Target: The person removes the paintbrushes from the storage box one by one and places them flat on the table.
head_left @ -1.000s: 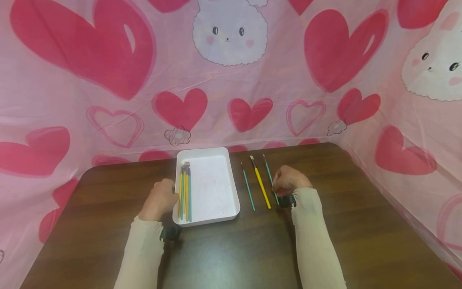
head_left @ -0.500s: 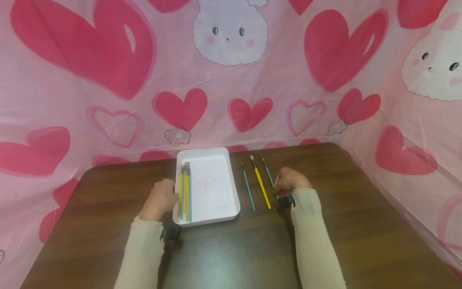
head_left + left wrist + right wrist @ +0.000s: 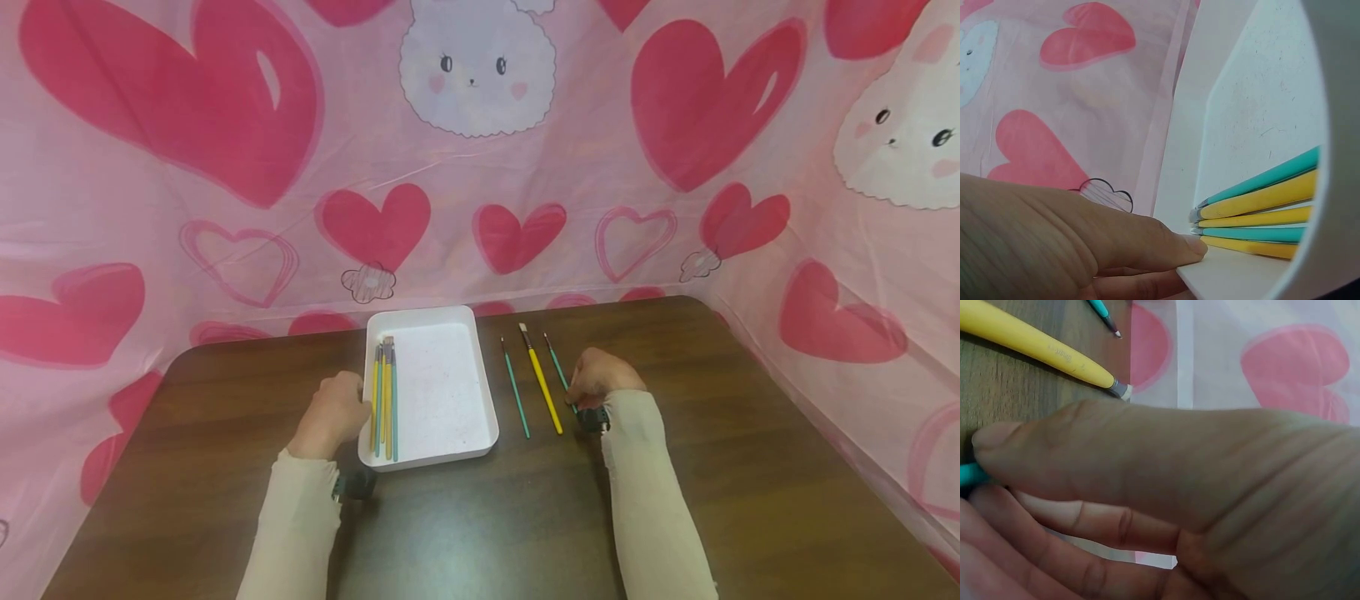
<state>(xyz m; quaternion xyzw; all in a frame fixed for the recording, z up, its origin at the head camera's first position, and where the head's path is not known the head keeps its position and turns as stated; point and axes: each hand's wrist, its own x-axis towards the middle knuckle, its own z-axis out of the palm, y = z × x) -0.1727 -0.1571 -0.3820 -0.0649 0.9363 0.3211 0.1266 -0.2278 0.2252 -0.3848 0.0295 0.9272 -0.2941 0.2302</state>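
Note:
My left hand [image 3: 333,414] grips the left rim of a white tray [image 3: 438,392], thumb on the inner side of the wall in the left wrist view. Inside the tray, several yellow and teal paintbrushes [image 3: 1254,197] lie side by side along that wall, bristles toward the back. At the right, my right hand [image 3: 602,377] pinches the handle of a thin teal paintbrush [image 3: 557,362] between thumb and fingers, close over the table; its lower end is partly hidden. In the right wrist view, the teal handle [image 3: 971,474] shows at the thumb tip.
Between tray and right hand, a yellow paintbrush [image 3: 543,387] and another thin teal paintbrush [image 3: 515,390] lie on the brown wooden table [image 3: 480,525]. A pink cloth with hearts [image 3: 517,167] hangs behind the table and along its sides.
The teal paintbrush in my right hand has slid slightly toward me and a little left, its tip now lower in the head view. My left hand and the tray have stayed put.

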